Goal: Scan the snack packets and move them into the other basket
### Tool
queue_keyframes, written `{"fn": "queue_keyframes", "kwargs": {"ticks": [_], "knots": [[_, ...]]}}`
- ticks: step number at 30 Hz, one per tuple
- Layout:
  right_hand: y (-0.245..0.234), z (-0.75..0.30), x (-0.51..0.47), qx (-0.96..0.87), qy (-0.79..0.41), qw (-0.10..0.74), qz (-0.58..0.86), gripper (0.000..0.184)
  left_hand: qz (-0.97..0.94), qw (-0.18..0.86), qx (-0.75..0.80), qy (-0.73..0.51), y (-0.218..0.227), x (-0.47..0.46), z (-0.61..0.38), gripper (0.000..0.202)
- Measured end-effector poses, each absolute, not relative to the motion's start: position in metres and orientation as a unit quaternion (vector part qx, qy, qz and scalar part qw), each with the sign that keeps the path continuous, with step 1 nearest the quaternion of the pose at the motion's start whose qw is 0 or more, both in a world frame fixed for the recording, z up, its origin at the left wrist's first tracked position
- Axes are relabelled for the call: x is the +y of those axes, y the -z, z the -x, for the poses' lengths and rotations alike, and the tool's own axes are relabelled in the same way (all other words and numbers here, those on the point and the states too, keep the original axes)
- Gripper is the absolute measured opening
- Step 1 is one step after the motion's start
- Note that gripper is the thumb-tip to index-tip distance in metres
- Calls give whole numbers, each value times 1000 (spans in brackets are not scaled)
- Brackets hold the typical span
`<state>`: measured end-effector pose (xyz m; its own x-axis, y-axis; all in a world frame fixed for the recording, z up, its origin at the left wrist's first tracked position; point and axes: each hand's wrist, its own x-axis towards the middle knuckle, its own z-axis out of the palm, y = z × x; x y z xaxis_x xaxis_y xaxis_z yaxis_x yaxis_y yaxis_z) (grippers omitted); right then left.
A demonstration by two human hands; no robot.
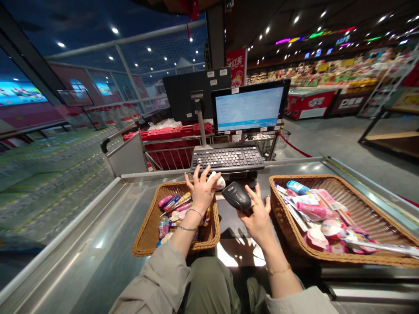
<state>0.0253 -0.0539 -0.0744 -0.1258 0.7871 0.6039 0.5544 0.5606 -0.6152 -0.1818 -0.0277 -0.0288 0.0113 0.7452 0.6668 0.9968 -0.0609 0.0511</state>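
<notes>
My left hand [201, 192] is shut on a small white-and-pink packaged item [217, 180], raised above the rear rim of a woven wicker basket [147, 229]. That basket holds several small packaged goods, including pink and blue tubes. My right hand [257, 216] grips a black handheld barcode scanner [236, 196], its fingers spread around it. To the right of that hand, a second wicker basket [366, 205] holds several pink, white and blue packaged items. The scanner's cable is hidden.
A black keyboard [227, 158] and a checkout monitor [248, 108] stand just beyond the baskets on a steel counter [98, 244]. Behind them are a wire shopping cart [170, 152] and a red rope barrier [294, 146]. Store shelves line the far right.
</notes>
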Motion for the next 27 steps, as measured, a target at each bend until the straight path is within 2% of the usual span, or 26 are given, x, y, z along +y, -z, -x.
{"fn": "queue_keyframes", "kwargs": {"ticks": [13,27], "knots": [[75,-47,-52,-687,-93,532,486,20,688,229,-629,280,17,-24,163,52],[76,-85,-50,-636,-102,542,540,49,709,203,-613,284,3,-15,125,51]]}}
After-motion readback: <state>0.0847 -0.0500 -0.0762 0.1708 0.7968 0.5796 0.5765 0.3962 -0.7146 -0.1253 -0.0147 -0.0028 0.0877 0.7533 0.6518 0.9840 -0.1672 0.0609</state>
